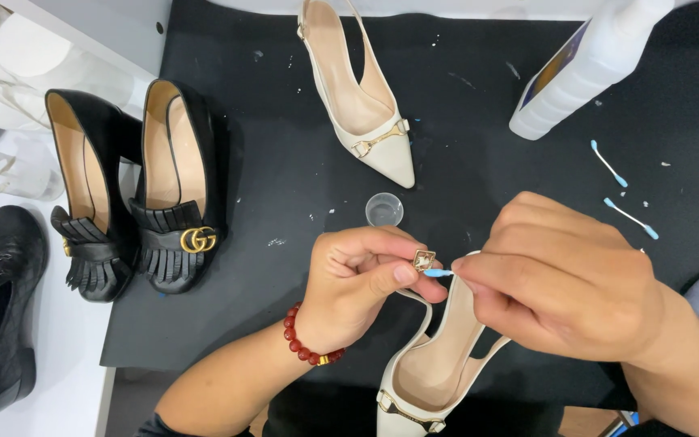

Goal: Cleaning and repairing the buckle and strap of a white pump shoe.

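Head view shows your left hand (366, 279) pinching the small gold buckle (424, 260) on the strap of the cream slingback shoe (430, 368), while your right hand (560, 283) grips a blue-tipped cotton swab (438, 273) touching it. If you press too hard, the buckle may slip. The small clear cup (384, 210) stands near on the black surface (285, 162); your wrist could tip it.

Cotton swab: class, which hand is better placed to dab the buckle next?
Probably the right hand: it already pinches the cotton swab, tip at the buckle, which the left hand steadies.
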